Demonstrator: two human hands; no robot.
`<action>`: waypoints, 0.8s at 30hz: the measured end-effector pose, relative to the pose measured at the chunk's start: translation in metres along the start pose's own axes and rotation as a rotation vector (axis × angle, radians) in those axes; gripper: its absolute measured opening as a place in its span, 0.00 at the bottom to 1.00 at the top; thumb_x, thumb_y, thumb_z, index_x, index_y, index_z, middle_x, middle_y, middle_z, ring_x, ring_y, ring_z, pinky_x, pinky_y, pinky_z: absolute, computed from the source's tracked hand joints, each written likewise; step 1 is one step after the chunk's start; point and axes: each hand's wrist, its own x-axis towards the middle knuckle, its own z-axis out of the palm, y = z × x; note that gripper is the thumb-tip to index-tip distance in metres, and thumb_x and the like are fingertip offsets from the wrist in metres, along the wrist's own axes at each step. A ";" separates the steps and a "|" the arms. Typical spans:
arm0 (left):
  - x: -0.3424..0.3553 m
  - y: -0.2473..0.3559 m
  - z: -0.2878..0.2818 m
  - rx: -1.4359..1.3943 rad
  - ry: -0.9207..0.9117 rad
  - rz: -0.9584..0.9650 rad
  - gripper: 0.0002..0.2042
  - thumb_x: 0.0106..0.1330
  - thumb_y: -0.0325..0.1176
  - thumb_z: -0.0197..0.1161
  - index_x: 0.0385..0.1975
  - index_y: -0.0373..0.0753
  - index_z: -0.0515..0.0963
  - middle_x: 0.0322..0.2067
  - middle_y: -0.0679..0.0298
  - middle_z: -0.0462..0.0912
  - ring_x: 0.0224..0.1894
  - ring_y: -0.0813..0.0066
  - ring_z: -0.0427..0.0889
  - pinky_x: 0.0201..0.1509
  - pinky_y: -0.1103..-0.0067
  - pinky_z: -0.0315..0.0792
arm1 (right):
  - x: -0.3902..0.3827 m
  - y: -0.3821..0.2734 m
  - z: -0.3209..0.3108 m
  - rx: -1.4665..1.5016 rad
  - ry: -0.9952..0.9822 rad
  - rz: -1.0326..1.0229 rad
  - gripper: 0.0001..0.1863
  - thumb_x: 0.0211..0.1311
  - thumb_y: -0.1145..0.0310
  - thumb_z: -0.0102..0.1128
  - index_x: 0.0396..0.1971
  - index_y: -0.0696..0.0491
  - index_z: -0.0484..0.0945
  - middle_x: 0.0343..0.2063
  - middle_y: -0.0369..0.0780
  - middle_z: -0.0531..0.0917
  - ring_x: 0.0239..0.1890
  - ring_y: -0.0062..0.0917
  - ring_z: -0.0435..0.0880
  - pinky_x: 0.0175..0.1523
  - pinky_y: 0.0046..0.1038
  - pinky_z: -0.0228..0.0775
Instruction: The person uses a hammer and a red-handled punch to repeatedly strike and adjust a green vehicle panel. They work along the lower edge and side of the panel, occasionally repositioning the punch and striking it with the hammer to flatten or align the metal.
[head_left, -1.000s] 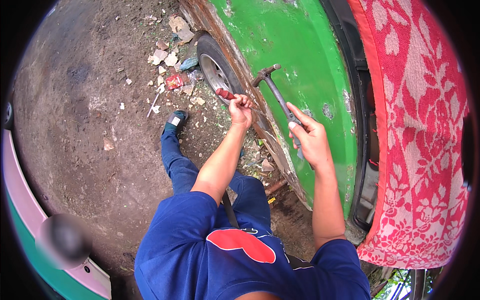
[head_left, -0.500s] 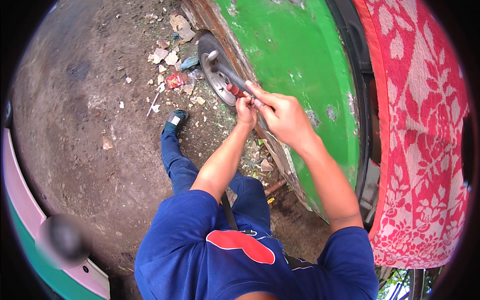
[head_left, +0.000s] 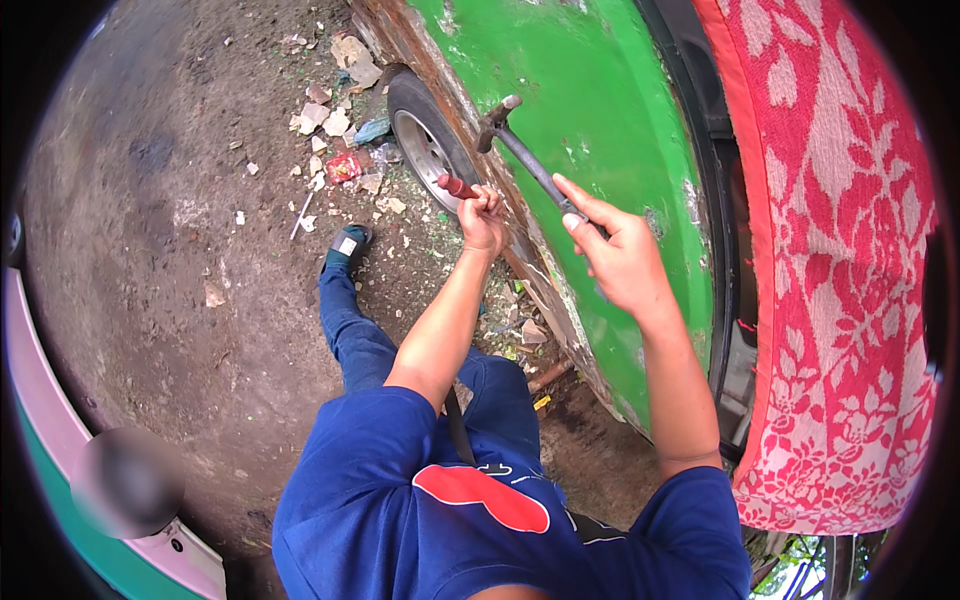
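Observation:
My right hand (head_left: 628,262) grips the lower part of a dark-shafted hammer (head_left: 533,163), its fingers closed round the shaft. The hammer's head is raised in front of the green vehicle panel (head_left: 600,100), apart from my left hand. In my closed left hand (head_left: 484,224) is a red-handled tool (head_left: 457,187), like a screwdriver, with its handle end pointing left. The rest of that tool is hidden behind my fingers. My left hand is by the peeling, rusty lower edge (head_left: 525,240) of the panel, just beside the wheel (head_left: 425,145).
Broken pale flakes (head_left: 313,118), a red wrapper (head_left: 343,167) and a thin white stick (head_left: 301,215) lie on the dirt ground (head_left: 200,280). A red-and-white floral cloth (head_left: 820,300) hangs at the right. A pink and teal vehicle (head_left: 60,390) stands at the lower left.
The hammer has swung up and right, away from the red-handled tool. My right hand has moved right and slightly down, apart from the left, which shifted only a little.

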 end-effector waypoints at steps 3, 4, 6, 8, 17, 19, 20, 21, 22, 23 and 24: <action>-0.002 -0.002 -0.001 -0.014 0.012 -0.017 0.04 0.55 0.31 0.49 0.22 0.43 0.61 0.21 0.68 0.62 0.23 0.78 0.59 0.30 0.80 0.57 | -0.005 0.007 0.002 0.018 -0.007 0.038 0.22 0.65 0.70 0.55 0.60 0.51 0.74 0.55 0.47 0.79 0.58 0.27 0.78 0.61 0.27 0.67; -0.004 -0.001 0.000 -0.029 0.025 -0.029 0.05 0.55 0.32 0.49 0.22 0.43 0.61 0.21 0.67 0.62 0.23 0.78 0.58 0.31 0.79 0.57 | -0.006 0.011 0.003 0.022 -0.004 0.043 0.22 0.65 0.70 0.55 0.60 0.51 0.74 0.54 0.47 0.79 0.58 0.27 0.78 0.61 0.27 0.67; -0.006 -0.002 -0.001 -0.055 0.036 -0.032 0.05 0.55 0.32 0.49 0.22 0.43 0.61 0.20 0.67 0.61 0.23 0.78 0.57 0.32 0.79 0.57 | -0.006 0.019 0.005 0.028 0.004 0.030 0.22 0.65 0.70 0.55 0.60 0.50 0.74 0.54 0.47 0.80 0.57 0.27 0.79 0.60 0.26 0.68; -0.006 -0.003 -0.003 -0.074 0.033 -0.015 0.05 0.55 0.32 0.49 0.22 0.43 0.61 0.20 0.67 0.61 0.23 0.78 0.57 0.31 0.79 0.57 | -0.005 0.021 0.006 0.027 0.000 0.031 0.22 0.65 0.69 0.55 0.60 0.49 0.74 0.53 0.47 0.80 0.56 0.27 0.79 0.59 0.26 0.69; -0.005 -0.013 0.002 -0.040 0.107 -0.011 0.03 0.53 0.27 0.48 0.22 0.42 0.62 0.20 0.68 0.62 0.22 0.79 0.59 0.28 0.80 0.56 | 0.010 0.008 0.033 -0.181 0.025 -0.280 0.22 0.64 0.70 0.58 0.59 0.44 0.76 0.32 0.45 0.85 0.25 0.26 0.79 0.34 0.29 0.73; -0.008 -0.016 -0.005 -0.038 0.096 -0.006 0.02 0.53 0.28 0.48 0.23 0.42 0.63 0.21 0.68 0.63 0.22 0.79 0.60 0.28 0.80 0.57 | 0.010 0.015 0.040 -0.426 0.007 -0.230 0.21 0.64 0.68 0.58 0.57 0.40 0.77 0.29 0.51 0.82 0.25 0.38 0.80 0.35 0.33 0.72; -0.012 -0.018 -0.012 -0.039 0.059 -0.003 0.02 0.54 0.29 0.48 0.23 0.42 0.63 0.21 0.68 0.64 0.23 0.79 0.61 0.29 0.80 0.58 | 0.005 0.033 0.039 -0.489 -0.012 -0.155 0.21 0.64 0.68 0.58 0.57 0.40 0.77 0.28 0.51 0.82 0.24 0.39 0.80 0.34 0.33 0.71; -0.010 -0.018 -0.019 -0.040 0.013 0.005 0.01 0.54 0.30 0.47 0.23 0.43 0.64 0.21 0.68 0.65 0.23 0.79 0.61 0.29 0.80 0.58 | 0.002 0.054 0.035 -0.550 -0.026 -0.086 0.20 0.64 0.68 0.58 0.56 0.39 0.77 0.28 0.51 0.81 0.24 0.40 0.79 0.34 0.34 0.71; 0.002 -0.016 -0.014 -0.047 -0.038 0.029 0.02 0.55 0.31 0.47 0.23 0.43 0.65 0.22 0.68 0.66 0.23 0.78 0.62 0.30 0.80 0.59 | 0.008 0.052 0.029 -0.619 -0.039 -0.032 0.20 0.64 0.67 0.58 0.56 0.38 0.78 0.27 0.51 0.81 0.23 0.41 0.78 0.34 0.34 0.71; 0.015 -0.016 -0.008 0.011 -0.043 0.045 0.02 0.54 0.31 0.48 0.22 0.43 0.63 0.21 0.68 0.64 0.23 0.79 0.60 0.30 0.80 0.58 | 0.001 0.044 0.020 -0.560 -0.098 0.168 0.19 0.64 0.68 0.56 0.55 0.44 0.78 0.39 0.50 0.84 0.37 0.37 0.86 0.42 0.36 0.76; 0.012 -0.013 0.003 0.072 -0.029 0.047 0.03 0.54 0.31 0.48 0.22 0.43 0.62 0.21 0.68 0.62 0.22 0.79 0.58 0.29 0.80 0.56 | -0.002 0.041 0.014 -0.423 -0.009 0.095 0.19 0.64 0.69 0.56 0.56 0.46 0.78 0.41 0.50 0.84 0.38 0.34 0.86 0.43 0.34 0.76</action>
